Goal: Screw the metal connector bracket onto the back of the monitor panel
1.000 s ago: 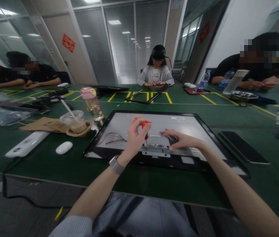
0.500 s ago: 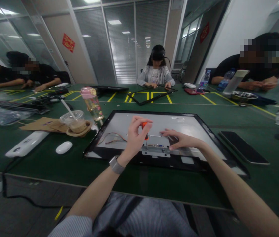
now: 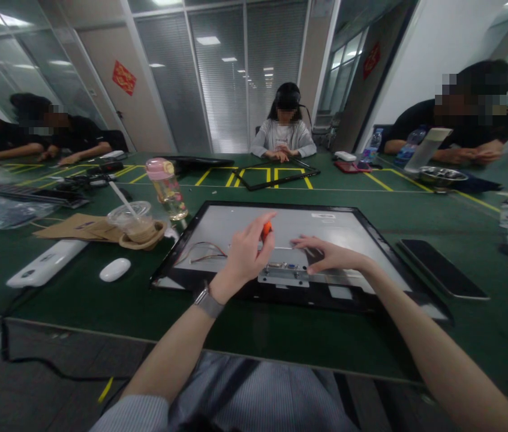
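Note:
A monitor panel [image 3: 276, 219] with a black frame lies back side up on the table in front of me. My left hand [image 3: 245, 255] is closed around a screwdriver [image 3: 267, 230] with an orange handle, over the metal bracket [image 3: 283, 279] at the panel's near edge. The screwdriver's tip is hidden behind the hand. Beside the bracket's blue port, my right hand [image 3: 331, 254] rests on the panel with fingers spread, next to a dark board that it partly covers. A bundle of thin wires [image 3: 206, 251] lies on the panel's left part.
Left of the panel are a white mouse [image 3: 115, 270], a white power strip [image 3: 47, 264], an iced drink cup [image 3: 132, 219] and a pink-lidded bottle [image 3: 168, 189]. A black phone [image 3: 442, 268] lies right. Across the table, a person [image 3: 283, 129] sits behind an empty black frame [image 3: 276, 179].
My left hand has turned about the screwdriver, its fingers straighter and the back of the hand now covering the shaft. My right hand stays put. The person opposite has brought their hands together.

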Demonstrator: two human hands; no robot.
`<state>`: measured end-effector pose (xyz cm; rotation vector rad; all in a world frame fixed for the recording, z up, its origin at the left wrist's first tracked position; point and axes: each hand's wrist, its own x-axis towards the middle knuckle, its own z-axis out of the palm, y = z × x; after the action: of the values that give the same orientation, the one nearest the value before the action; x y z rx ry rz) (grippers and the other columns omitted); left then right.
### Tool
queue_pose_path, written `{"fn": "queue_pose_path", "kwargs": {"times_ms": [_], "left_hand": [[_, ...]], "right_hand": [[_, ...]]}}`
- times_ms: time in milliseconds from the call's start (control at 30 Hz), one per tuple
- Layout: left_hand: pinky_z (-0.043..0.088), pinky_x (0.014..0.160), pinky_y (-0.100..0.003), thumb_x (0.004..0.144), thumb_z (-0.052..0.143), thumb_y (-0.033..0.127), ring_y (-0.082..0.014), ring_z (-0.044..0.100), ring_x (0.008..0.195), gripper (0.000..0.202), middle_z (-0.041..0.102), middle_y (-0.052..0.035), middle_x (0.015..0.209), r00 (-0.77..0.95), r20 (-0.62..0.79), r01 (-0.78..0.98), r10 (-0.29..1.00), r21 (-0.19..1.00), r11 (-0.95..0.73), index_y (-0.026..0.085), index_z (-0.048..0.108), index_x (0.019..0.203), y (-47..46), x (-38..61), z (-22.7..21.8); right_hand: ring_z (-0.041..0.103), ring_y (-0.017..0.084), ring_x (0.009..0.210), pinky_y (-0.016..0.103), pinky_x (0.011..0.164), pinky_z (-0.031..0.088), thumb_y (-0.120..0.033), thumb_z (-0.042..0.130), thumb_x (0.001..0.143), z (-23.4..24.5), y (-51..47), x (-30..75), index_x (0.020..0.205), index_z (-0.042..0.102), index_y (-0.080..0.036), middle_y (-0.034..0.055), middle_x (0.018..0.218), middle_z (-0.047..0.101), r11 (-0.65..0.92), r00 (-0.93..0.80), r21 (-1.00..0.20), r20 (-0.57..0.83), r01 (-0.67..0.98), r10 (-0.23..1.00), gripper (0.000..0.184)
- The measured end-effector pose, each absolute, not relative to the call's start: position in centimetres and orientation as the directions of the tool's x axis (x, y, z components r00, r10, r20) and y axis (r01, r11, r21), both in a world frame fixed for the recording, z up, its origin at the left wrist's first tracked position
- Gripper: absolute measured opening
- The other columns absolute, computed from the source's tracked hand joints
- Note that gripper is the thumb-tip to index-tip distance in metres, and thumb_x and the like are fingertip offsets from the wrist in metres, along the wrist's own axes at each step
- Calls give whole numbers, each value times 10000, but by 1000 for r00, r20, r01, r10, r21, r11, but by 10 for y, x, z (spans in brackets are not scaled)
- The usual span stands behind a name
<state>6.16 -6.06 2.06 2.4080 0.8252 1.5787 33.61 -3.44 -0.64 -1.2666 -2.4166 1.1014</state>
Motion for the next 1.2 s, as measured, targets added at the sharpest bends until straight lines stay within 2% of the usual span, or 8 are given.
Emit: {"fn": "queue_pose_path", "kwargs": {"times_ms": [67, 133, 200, 300, 400, 567, 767, 1200], "left_hand": [[527, 669, -250, 947, 528, 198, -109, 594, 697, 322, 637, -14, 893, 308, 854, 360, 418, 302, -883, 211, 570, 1266, -60, 58, 24], [524, 573, -202, 956, 543, 214, -78, 582, 625, 335, 621, -4, 895, 141, 882, 236, 450, 412, -880, 221, 526, 1291, -59, 57, 28], [550, 542, -191, 966, 553, 249, -69, 606, 601, 328, 612, 6, 904, -8, 829, 46, 559, 558, -828, 237, 476, 1285, -60, 61, 29], [603, 556, -215, 937, 620, 295, -81, 656, 619, 329, 609, 14, 914, 14, 702, -143, 712, 706, -694, 241, 449, 1212, -62, 72, 23], [631, 601, -231, 901, 672, 310, -105, 683, 721, 336, 599, 15, 916, 85, 644, -185, 761, 760, -623, 228, 471, 1156, -64, 84, 11], [631, 626, -246, 917, 658, 296, -115, 693, 757, 349, 609, 5, 949, 124, 640, -179, 758, 766, -617, 234, 464, 1200, -66, 92, -2], [628, 703, -274, 920, 656, 283, -129, 697, 809, 345, 619, -13, 963, 109, 683, -59, 722, 729, -682, 219, 489, 1215, -64, 91, -6], [599, 595, -193, 914, 663, 300, -105, 690, 748, 352, 623, -8, 949, 158, 713, 7, 683, 691, -723, 213, 508, 1218, -63, 92, -9]], "right_hand": [[114, 311, 1540, 547, 1245, 67, -659, 753, 706, -8, -34, 337, 1369, 568, -271, 65, 1605, 379, 360, -616, -695, -152, 623, 773, 791], [116, 311, 1540, 546, 1245, 61, -658, 753, 707, -9, -33, 338, 1371, 568, -284, 57, 1602, 385, 362, -616, -695, -147, 621, 774, 785], [115, 313, 1540, 548, 1243, 74, -657, 757, 702, -11, -33, 339, 1375, 564, -292, 54, 1605, 379, 362, -614, -696, -144, 620, 776, 790], [103, 316, 1541, 553, 1238, 107, -652, 770, 688, -12, -32, 339, 1379, 561, -294, 54, 1609, 371, 358, -612, -699, -143, 619, 778, 806], [105, 321, 1540, 566, 1237, 99, -643, 770, 694, -10, -34, 337, 1373, 565, -291, 61, 1603, 382, 351, -607, -704, -144, 618, 782, 792], [81, 342, 1540, 585, 1237, 85, -640, 774, 692, -6, -36, 335, 1369, 569, -309, 47, 1607, 376, 333, -602, -709, -159, 621, 783, 781], [59, 346, 1541, 600, 1236, 89, -662, 773, 680, -8, -35, 335, 1384, 561, -345, 23, 1605, 376, 329, -604, -719, -158, 613, 781, 800], [62, 336, 1542, 594, 1230, 112, -649, 777, 688, -11, -34, 337, 1398, 547, -323, 42, 1610, 366, 329, -605, -723, -152, 608, 782, 814]]}}
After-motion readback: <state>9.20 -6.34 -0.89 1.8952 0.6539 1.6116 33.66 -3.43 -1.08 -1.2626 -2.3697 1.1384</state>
